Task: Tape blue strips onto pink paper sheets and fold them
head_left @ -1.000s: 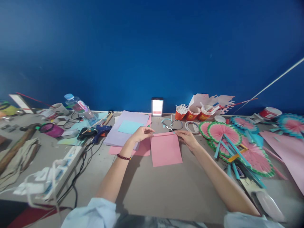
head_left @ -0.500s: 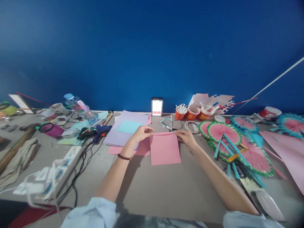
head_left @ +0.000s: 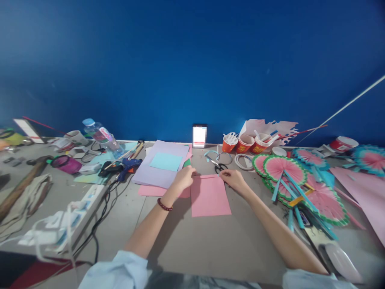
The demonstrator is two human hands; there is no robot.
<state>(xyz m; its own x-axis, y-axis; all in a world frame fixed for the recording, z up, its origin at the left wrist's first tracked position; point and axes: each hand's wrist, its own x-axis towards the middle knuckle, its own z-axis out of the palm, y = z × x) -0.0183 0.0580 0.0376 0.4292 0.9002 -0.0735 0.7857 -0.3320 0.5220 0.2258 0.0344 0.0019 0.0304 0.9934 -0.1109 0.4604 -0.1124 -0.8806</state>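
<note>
A pink paper sheet [head_left: 210, 196] lies in front of me, with a narrow folded strip along its far edge. At the sheet's far left corner, my left hand [head_left: 185, 178] pinches the folded edge with closed fingers. My right hand [head_left: 234, 180] is closed on the far right corner of the same fold. Black-handled scissors [head_left: 217, 164] rest just beyond the sheet, near my right fingers. To the left lie lilac sheets [head_left: 144, 170] with a light blue sheet [head_left: 166, 160] on top.
Red paper cups [head_left: 230, 142] and a tape roll [head_left: 243, 161] stand beyond my right hand. Pink and green paper fans [head_left: 284, 170] lie at the right. A glue gun [head_left: 128, 166], a plastic bottle [head_left: 104, 136] and a power strip [head_left: 84, 212] are at the left. A phone [head_left: 199, 136] leans on the wall.
Both hands and the pink sheet have moved slightly towards me. The scissors' handles now show beyond the sheet. My left fingers are more curled than before.
</note>
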